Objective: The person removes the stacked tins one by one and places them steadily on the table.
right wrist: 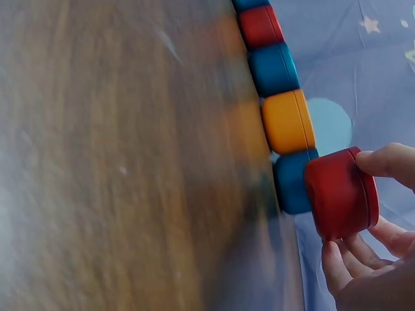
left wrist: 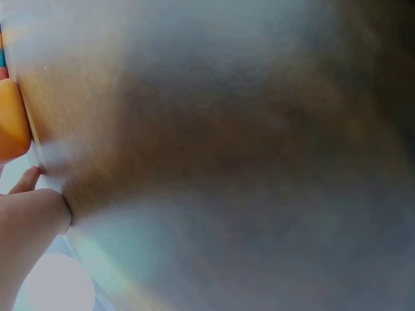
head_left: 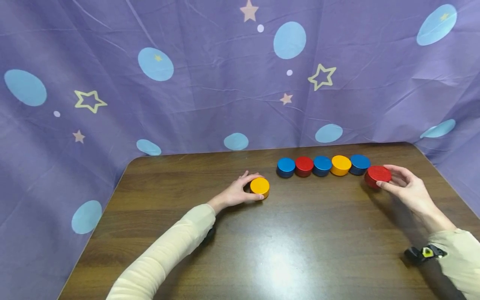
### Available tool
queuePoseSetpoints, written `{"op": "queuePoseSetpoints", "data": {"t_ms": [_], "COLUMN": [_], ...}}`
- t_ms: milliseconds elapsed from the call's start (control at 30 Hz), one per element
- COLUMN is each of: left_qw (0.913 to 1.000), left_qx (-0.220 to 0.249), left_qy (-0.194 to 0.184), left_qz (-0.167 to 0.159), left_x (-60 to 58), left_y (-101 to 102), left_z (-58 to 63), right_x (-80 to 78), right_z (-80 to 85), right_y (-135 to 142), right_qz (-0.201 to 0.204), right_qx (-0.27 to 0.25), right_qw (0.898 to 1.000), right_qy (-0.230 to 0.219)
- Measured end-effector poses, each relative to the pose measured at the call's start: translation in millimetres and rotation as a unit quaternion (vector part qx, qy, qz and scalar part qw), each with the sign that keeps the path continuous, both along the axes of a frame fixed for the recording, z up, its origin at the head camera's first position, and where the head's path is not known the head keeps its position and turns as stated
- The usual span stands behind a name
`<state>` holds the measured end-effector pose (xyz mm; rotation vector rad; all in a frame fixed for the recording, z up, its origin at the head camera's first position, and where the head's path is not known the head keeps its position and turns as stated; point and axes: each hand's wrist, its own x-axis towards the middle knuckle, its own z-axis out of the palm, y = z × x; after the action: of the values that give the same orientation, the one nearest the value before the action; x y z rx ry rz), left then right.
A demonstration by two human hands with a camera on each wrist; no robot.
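My left hand [head_left: 236, 191] holds a round yellow tin [head_left: 260, 187], thumb on its near side and fingers round the far side. At the left edge of the left wrist view, that yellow tin [left wrist: 11, 123] shows only in part. On the right, my right hand [head_left: 412, 191] grips a round red tin [head_left: 378, 175] between thumb and fingers. The right wrist view shows this red tin [right wrist: 340, 194] slightly above the tabletop, beside the row's end blue tin [right wrist: 295, 181]. Some fingers of the left hand are hidden behind its tin.
A row along the back of the wooden table [head_left: 300, 233] runs from a blue tin [head_left: 286, 167] through a red tin [head_left: 304, 166], another blue tin [head_left: 322, 166] and a yellow tin [head_left: 341, 165] to the end blue tin [head_left: 360, 164]. Behind hangs a purple patterned cloth [head_left: 210, 108].
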<state>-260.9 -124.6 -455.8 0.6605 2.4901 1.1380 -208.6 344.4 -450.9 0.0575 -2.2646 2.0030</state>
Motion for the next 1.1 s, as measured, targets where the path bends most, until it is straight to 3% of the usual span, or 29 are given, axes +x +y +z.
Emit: {"op": "queuePoseSetpoints", "data": {"t_ms": [167,333,1100], "left_qw": [1.0,1.0,1.0], "left_qx": [0.007,0.005,-0.004], "left_qy": [-0.001,-0.004,0.001], "left_qz": [0.001,0.005,0.0], "left_x": [-0.1,-0.1,-1.4], "left_y": [-0.5,-1.0,-1.2], "left_z": [-1.5,-0.9,-2.5], "right_x": [-2.3,-8.5,-44.7], "right_z": [-1.3,-5.3,-17.1], "right_y": [8.3,15.1,24.3], "right_qz": [-0.029,-0.034,-0.063], "right_qx": [0.054,0.037,0.055], "right_qw": [0.998,0.998,0.996], "right_qy": [-0.015,-0.023,-0.02]}}
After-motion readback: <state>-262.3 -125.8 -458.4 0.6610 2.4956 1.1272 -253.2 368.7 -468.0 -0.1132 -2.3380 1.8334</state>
